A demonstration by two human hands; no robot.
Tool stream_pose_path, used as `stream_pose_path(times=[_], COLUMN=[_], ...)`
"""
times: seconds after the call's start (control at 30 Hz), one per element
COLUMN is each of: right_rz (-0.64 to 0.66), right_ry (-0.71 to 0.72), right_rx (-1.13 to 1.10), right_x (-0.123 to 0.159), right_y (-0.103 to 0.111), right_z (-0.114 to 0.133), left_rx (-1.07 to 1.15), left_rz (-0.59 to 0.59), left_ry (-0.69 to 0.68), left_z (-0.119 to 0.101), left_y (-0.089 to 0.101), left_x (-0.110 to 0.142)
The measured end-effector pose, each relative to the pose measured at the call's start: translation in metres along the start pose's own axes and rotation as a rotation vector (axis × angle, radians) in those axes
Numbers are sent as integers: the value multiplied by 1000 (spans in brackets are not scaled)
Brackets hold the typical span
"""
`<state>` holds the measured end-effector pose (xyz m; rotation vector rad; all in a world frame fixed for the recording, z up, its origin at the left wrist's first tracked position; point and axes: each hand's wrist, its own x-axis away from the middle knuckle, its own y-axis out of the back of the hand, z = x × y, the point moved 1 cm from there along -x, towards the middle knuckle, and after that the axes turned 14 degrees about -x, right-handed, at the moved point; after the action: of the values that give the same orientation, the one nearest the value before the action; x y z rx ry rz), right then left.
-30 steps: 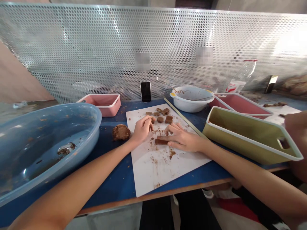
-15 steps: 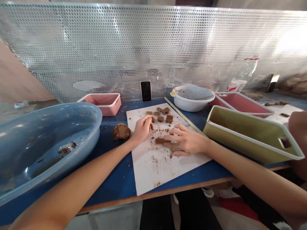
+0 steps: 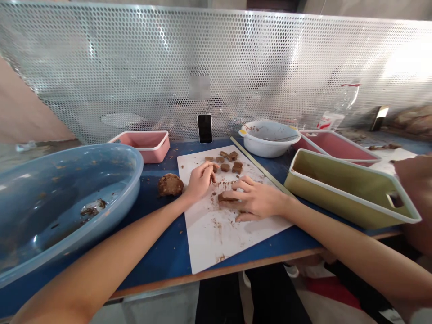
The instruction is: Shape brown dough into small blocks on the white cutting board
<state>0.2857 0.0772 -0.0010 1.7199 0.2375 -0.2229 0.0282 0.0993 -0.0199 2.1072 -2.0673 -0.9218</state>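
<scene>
A white board (image 3: 205,243) lies on the blue table, smeared with brown crumbs. My left hand (image 3: 200,181) rests on its left part with fingers curled together; brown shows at the fingertips, but what they hold, if anything, is hidden. My right hand (image 3: 258,198) is spread low over the board, its fingertips touching a flat oblong piece of brown clay (image 3: 225,198) and partly covering it. Just beyond my hands sit several small clay pieces (image 3: 225,167). A larger clay lump (image 3: 170,185) lies on the table left of the board.
A big blue basin (image 3: 133,189) stands at the left, with a pink bin (image 3: 158,155) behind it. A phone (image 3: 204,128) leans against the perforated metal screen. To the right are a long pale strip (image 3: 259,164), a white basin (image 3: 270,147), a green bin (image 3: 351,204) and another person's arm.
My right hand has shifted slightly left, farther over the oblong clay piece. My left hand stays almost where it was.
</scene>
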Motion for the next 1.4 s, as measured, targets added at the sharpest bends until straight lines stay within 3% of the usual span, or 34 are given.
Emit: stream_pose_path(times=[0.23, 0.43, 0.6, 0.7, 1.07, 1.4], right_rz=[-150, -72, -192, -151, -57, -64], right_ry=[77, -33, -73, -175, -270, -266], right_rx=[-52, -48, -215, -223, -245, -246], right_x=[9, 2, 10, 12, 7, 5], right_y=[3, 2, 6, 6, -1, -4], right_z=[-1, 1, -4, -5, -4, -4], left_rx=[14, 2, 9, -23, -48, -50], left_rz=[16, 3, 8, 9, 15, 9], left_ry=[18, 7, 22, 10, 8, -1], left_z=[2, 2, 1, 0, 1, 3], left_y=[0, 0, 0, 1, 1, 1], left_x=[-1, -1, 0, 0, -1, -2])
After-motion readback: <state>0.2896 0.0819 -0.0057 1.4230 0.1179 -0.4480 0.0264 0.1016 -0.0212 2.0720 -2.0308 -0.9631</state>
